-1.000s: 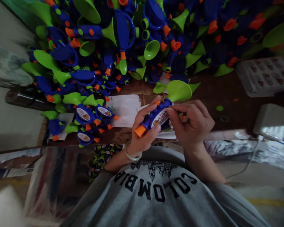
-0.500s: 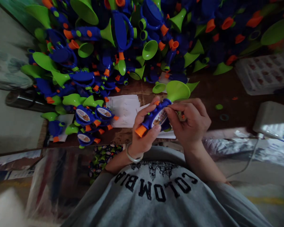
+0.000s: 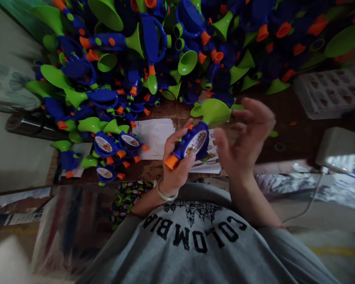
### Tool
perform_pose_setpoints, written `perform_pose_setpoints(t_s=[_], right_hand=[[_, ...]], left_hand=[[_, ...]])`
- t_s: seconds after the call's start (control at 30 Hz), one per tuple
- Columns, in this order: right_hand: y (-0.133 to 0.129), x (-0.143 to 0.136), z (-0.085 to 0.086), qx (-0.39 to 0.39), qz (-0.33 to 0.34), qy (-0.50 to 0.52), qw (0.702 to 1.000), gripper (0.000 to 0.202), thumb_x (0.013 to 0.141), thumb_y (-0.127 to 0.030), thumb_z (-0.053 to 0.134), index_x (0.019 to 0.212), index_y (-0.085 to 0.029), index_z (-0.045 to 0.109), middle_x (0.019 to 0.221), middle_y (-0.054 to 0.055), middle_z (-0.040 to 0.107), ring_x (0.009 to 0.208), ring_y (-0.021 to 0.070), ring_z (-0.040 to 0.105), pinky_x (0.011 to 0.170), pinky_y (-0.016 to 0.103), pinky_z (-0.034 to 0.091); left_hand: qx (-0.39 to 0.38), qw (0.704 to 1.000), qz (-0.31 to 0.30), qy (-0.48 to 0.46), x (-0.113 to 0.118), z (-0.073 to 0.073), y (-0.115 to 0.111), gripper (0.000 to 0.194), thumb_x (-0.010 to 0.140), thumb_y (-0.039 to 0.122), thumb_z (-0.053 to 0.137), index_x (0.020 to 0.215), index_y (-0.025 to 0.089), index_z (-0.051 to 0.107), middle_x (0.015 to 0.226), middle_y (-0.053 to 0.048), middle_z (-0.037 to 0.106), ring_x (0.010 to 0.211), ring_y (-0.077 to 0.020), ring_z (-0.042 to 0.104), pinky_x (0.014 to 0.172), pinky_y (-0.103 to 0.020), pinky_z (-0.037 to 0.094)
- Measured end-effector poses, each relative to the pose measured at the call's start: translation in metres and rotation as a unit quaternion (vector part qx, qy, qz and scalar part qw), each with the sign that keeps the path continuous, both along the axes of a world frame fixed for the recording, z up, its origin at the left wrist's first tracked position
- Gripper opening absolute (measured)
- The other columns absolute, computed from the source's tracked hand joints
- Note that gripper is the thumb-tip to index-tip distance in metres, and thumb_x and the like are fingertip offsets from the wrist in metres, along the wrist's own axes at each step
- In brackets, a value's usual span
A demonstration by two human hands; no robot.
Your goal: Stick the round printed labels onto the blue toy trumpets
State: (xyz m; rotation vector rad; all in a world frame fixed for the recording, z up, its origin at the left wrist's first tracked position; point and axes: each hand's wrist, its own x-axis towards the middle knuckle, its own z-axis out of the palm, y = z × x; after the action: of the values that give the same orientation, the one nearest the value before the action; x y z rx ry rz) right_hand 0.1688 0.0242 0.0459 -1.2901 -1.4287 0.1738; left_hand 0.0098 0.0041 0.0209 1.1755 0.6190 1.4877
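Observation:
My left hand (image 3: 177,167) grips a toy trumpet (image 3: 182,149) with a blue body, orange mouthpiece and green bell. An oval picture sticker (image 3: 197,142) lies on the side of the trumpet facing me, with my left thumb at its lower end. My right hand (image 3: 245,138) is raised just right of the trumpet, fingers apart and a little blurred, apart from the toy. Under the trumpet is a sheet of stickers (image 3: 213,157), partly covered by it. To the left, a stack of white sheets (image 3: 155,138) rests on the table.
A big heap of toy trumpets (image 3: 154,39) fills the back of the table. Several stickered trumpets (image 3: 104,144) sit at the left front. A stack of sticker sheets (image 3: 331,92) and a white box with a cable (image 3: 339,150) are at the right. A dark cylinder (image 3: 32,126) lies far left.
My right hand has come off the sticker and moved up and right, its fingers opening. My left hand has shifted the trumpet slightly left, showing more of the sticker sheet below.

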Motion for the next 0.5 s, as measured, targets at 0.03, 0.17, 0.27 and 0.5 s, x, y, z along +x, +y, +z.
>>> perform_pose_setpoints(t_s=[0.03, 0.17, 0.27, 0.5], right_hand=[[0.0, -0.003, 0.002, -0.002, 0.041, -0.019, 0.999, 0.073, 0.095, -0.059, 0.07, 0.158, -0.038, 0.038, 0.161, 0.015, 0.045, 0.148, 0.0374, 0.053, 0.112, 0.058, 0.058], [0.007, -0.007, 0.004, -0.016, 0.114, -0.077, 0.99, 0.071, 0.096, -0.058, 0.072, 0.156, -0.034, 0.044, 0.16, 0.016, 0.052, 0.155, 0.0358, 0.048, 0.129, 0.061, 0.043], [0.017, -0.003, -0.005, -0.048, 0.134, -0.062, 0.988, 0.065, 0.098, -0.054, 0.071, 0.155, -0.031, 0.048, 0.149, 0.016, 0.064, 0.14, 0.0356, 0.063, 0.115, 0.06, 0.054], [0.073, -0.047, -0.022, -0.209, 0.435, -0.122, 0.867, 0.078, 0.093, -0.077, 0.063, 0.147, -0.021, 0.056, 0.136, 0.02, 0.074, 0.12, 0.0358, 0.074, 0.101, 0.059, 0.061]], left_hand=[[0.002, 1.0, -0.001, 0.007, -0.001, 0.0, 0.0, 0.049, 0.099, 0.032, 0.071, 0.146, 0.036, 0.06, 0.166, -0.003, 0.056, 0.158, -0.0312, 0.05, 0.137, -0.057, 0.038], [0.008, 0.999, -0.018, 0.036, -0.014, -0.009, -0.002, 0.051, 0.095, 0.035, 0.075, 0.145, 0.033, 0.062, 0.162, -0.007, 0.061, 0.155, -0.0317, 0.055, 0.132, -0.053, 0.044], [-0.017, 0.999, 0.035, 0.017, -0.046, -0.014, -0.003, 0.054, 0.087, 0.042, 0.082, 0.137, 0.031, 0.067, 0.148, -0.009, 0.073, 0.141, -0.0344, 0.068, 0.118, -0.055, 0.058], [-0.257, 0.931, 0.247, -0.081, -0.208, 0.023, -0.018, 0.062, 0.084, 0.07, 0.076, 0.128, 0.026, 0.074, 0.126, -0.012, 0.082, 0.12, -0.037, 0.078, 0.091, -0.051, 0.069]])
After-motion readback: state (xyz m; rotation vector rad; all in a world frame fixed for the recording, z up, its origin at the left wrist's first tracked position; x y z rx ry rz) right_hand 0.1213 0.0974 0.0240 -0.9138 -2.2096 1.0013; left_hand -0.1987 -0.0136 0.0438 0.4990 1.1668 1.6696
